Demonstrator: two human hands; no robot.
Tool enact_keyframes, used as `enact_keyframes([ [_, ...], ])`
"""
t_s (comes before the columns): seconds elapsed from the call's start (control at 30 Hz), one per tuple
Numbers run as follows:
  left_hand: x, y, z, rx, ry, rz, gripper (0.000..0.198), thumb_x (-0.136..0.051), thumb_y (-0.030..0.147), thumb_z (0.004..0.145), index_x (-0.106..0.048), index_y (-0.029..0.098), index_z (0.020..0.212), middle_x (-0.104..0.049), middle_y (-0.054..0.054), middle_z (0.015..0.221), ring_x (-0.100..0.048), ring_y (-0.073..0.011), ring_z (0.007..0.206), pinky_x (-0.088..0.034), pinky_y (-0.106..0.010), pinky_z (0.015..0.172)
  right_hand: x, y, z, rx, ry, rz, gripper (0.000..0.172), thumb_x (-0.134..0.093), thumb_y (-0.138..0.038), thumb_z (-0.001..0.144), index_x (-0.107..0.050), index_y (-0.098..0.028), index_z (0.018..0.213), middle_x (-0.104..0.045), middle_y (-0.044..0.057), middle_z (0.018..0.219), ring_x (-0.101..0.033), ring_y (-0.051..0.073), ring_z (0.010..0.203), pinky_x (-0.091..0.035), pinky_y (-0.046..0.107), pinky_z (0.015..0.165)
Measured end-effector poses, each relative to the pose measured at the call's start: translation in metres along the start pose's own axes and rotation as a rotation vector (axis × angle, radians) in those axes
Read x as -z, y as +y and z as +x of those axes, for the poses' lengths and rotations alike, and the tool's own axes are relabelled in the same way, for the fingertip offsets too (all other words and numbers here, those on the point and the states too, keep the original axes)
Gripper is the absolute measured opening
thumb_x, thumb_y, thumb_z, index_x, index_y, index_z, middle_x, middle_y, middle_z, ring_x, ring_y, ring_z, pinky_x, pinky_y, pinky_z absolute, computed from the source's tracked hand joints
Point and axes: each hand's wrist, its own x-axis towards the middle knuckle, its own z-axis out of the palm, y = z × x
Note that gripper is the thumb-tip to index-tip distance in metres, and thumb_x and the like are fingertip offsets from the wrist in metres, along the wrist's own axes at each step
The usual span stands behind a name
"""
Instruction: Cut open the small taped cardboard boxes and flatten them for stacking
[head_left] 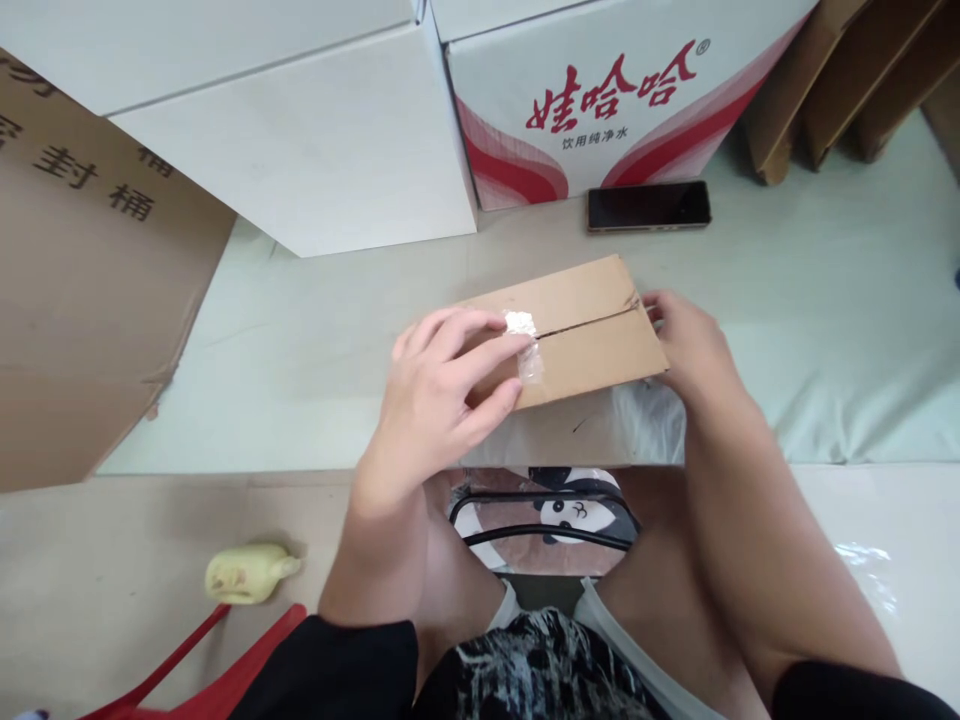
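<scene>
A small brown cardboard box lies on the pale mat in front of me, its two top flaps meeting at a seam. My left hand rests on the box's left end, fingers pressed flat on a strip of clear tape across the seam. My right hand grips the box's right end, fingers curled round the edge.
A black phone lies just beyond the box. Behind stand a white carton with red print and a plain white box. A big brown cardboard sheet leans at left. A yellow toy and a red chair edge sit lower left.
</scene>
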Motion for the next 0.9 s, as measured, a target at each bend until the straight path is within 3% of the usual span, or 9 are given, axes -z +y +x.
enact_keyframes([
  [0.1, -0.002, -0.001, -0.003, -0.027, -0.004, 0.028, 0.029, -0.058, 0.038, 0.097, -0.075, 0.036, 0.12, -0.07, -0.005, 0.129, -0.059, -0.0319, 0.123, -0.043, -0.052, 0.105, 0.0, -0.009, -0.003, -0.03, -0.113, -0.021, 0.019, -0.08, -0.033, 0.063, -0.069, -0.026, 0.076, -0.069, 0.006, 0.072, -0.055, 0.023, 0.066, -0.042, 0.037, 0.066],
  [0.2, -0.003, -0.004, -0.005, -0.062, -0.001, 0.033, 0.029, -0.056, 0.039, 0.099, -0.076, 0.039, 0.12, -0.068, -0.005, 0.132, -0.057, -0.0322, 0.126, -0.043, -0.054, 0.104, 0.006, -0.021, -0.001, -0.105, -0.057, 0.05, 0.013, -0.077, -0.026, 0.064, -0.066, -0.024, 0.069, -0.066, 0.006, 0.066, -0.054, 0.021, 0.063, -0.041, 0.038, 0.066],
  [0.3, -0.004, -0.006, -0.007, -0.101, 0.024, 0.028, 0.027, -0.057, 0.041, 0.1, -0.077, 0.042, 0.118, -0.07, -0.003, 0.135, -0.056, -0.0329, 0.129, -0.043, -0.055, 0.103, 0.021, -0.032, 0.004, -0.104, 0.235, 0.272, 0.011, -0.069, -0.028, 0.07, -0.065, -0.023, 0.079, -0.066, 0.005, 0.071, -0.056, 0.018, 0.062, -0.043, 0.038, 0.062],
  [0.4, -0.004, -0.006, -0.008, -0.126, 0.011, 0.025, 0.027, -0.056, 0.043, 0.101, -0.075, 0.043, 0.12, -0.073, 0.001, 0.134, -0.055, -0.0333, 0.133, -0.041, -0.055, 0.105, 0.039, -0.045, -0.002, 0.076, 0.589, 0.723, 0.011, -0.062, -0.024, 0.075, -0.071, -0.025, 0.082, -0.063, 0.0, 0.069, -0.061, 0.017, 0.063, -0.044, 0.036, 0.06],
  [0.47, -0.003, -0.005, -0.009, -0.113, -0.026, 0.024, 0.029, -0.055, 0.043, 0.102, -0.074, 0.042, 0.123, -0.073, 0.003, 0.135, -0.054, -0.0339, 0.137, -0.036, -0.056, 0.11, 0.05, -0.058, -0.015, 0.211, 0.643, 0.858, 0.016, -0.064, -0.026, 0.081, -0.078, -0.03, 0.088, -0.068, -0.001, 0.076, -0.069, 0.019, 0.076, -0.044, 0.037, 0.063],
  [0.53, -0.001, -0.003, -0.01, -0.09, -0.058, 0.027, 0.03, -0.055, 0.044, 0.102, -0.072, 0.041, 0.126, -0.071, 0.002, 0.139, -0.052, -0.0349, 0.14, -0.033, -0.057, 0.114, 0.058, -0.075, -0.032, 0.236, 0.597, 0.884, 0.017, -0.068, -0.036, 0.086, -0.081, -0.036, 0.097, -0.074, -0.002, 0.086, -0.073, 0.02, 0.085, -0.042, 0.035, 0.059],
  [0.67, 0.002, 0.001, -0.009, -0.082, -0.095, 0.065, 0.031, -0.054, 0.045, 0.102, -0.073, 0.039, 0.126, -0.067, 0.002, 0.144, -0.05, -0.0348, 0.143, -0.03, -0.057, 0.115, 0.06, -0.109, -0.056, 0.201, 0.346, 1.08, 0.013, -0.075, -0.029, 0.08, -0.078, -0.033, 0.092, -0.076, -0.004, 0.083, -0.062, 0.01, 0.055, -0.027, 0.029, 0.038],
  [0.77, 0.004, 0.005, -0.008, -0.074, -0.115, 0.095, 0.029, -0.052, 0.042, 0.104, -0.074, 0.037, 0.123, -0.066, 0.003, 0.145, -0.05, -0.0328, 0.143, -0.03, -0.056, 0.116, 0.054, -0.122, -0.06, 0.31, 0.141, 1.194, 0.013, -0.082, -0.026, 0.073, -0.069, -0.026, 0.074, -0.069, -0.005, 0.065, -0.052, 0.01, 0.042, -0.031, 0.028, 0.033],
  [0.9, 0.002, 0.006, -0.008, -0.082, -0.077, 0.098, 0.03, -0.051, 0.044, 0.105, -0.074, 0.037, 0.123, -0.066, 0.003, 0.145, -0.052, -0.0322, 0.142, -0.031, -0.055, 0.114, 0.047, -0.112, -0.059, 0.35, -0.018, 1.039, 0.03, -0.072, -0.051, 0.086, -0.064, -0.024, 0.076, -0.069, -0.001, 0.075, -0.056, 0.012, 0.045, -0.041, 0.03, 0.034],
])
